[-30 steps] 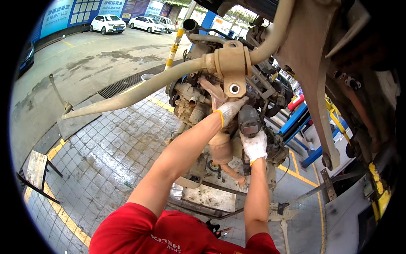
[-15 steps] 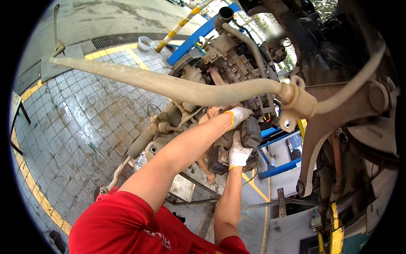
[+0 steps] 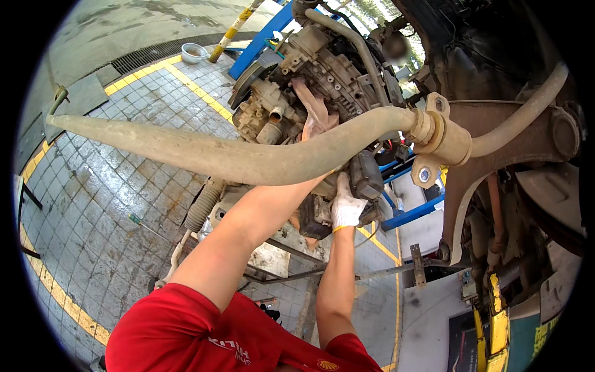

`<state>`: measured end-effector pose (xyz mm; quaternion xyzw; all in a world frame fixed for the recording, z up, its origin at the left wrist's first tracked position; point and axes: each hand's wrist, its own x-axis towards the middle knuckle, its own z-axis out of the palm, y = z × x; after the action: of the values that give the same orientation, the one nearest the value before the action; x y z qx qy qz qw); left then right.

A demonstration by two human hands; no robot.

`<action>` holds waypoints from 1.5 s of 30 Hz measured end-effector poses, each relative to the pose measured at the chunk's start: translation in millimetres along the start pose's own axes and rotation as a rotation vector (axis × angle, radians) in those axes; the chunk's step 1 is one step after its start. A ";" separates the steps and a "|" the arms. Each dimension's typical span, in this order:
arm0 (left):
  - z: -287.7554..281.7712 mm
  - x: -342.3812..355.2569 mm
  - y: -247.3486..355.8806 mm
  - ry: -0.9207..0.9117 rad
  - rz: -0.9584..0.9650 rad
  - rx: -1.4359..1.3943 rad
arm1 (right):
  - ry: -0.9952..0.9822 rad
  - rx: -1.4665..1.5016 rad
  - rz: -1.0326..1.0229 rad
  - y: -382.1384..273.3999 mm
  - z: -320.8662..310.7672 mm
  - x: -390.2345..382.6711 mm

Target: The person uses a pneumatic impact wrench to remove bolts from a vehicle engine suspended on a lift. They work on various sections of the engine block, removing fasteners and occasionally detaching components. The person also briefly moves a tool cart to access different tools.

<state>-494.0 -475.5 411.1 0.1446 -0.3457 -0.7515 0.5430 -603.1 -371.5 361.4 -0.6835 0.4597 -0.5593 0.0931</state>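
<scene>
My right hand (image 3: 348, 209), in a white glove, grips beside a dark boxy object (image 3: 365, 177), seemingly a cordless tool, low on the engine assembly. My left forearm (image 3: 248, 229) reaches up to the same area, its hand hidden behind a long bent tan bar (image 3: 217, 155). The bar crosses in front of the engine (image 3: 322, 68), with a bracketed bushing (image 3: 449, 142) near its right end. A pinkish-brown metal piece (image 3: 310, 105) shows above the bar, and a second dark block (image 3: 313, 220) is left of my right hand.
A large control arm (image 3: 477, 180) and dark underbody fill the right. A metal stand (image 3: 291, 273) is below the engine. Blue lift frames (image 3: 409, 216), a striped post (image 3: 235, 31) and a plastic tub (image 3: 193, 53) stand around. Tiled floor (image 3: 136, 186) spreads left.
The view has tilted and shifted, so the long bar now covers my left hand, which showed earlier beside the dark object. My right hand stays at that object.
</scene>
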 end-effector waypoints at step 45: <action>-2.0 65.3 68.6 0.419 0.431 1.884 | 0.057 0.313 0.013 -16.8 2.4 -18.7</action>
<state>-467.7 -547.8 466.4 0.5818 -0.7181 -0.0135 0.3816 -591.4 -349.4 358.6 -0.6415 0.3737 -0.6428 0.1889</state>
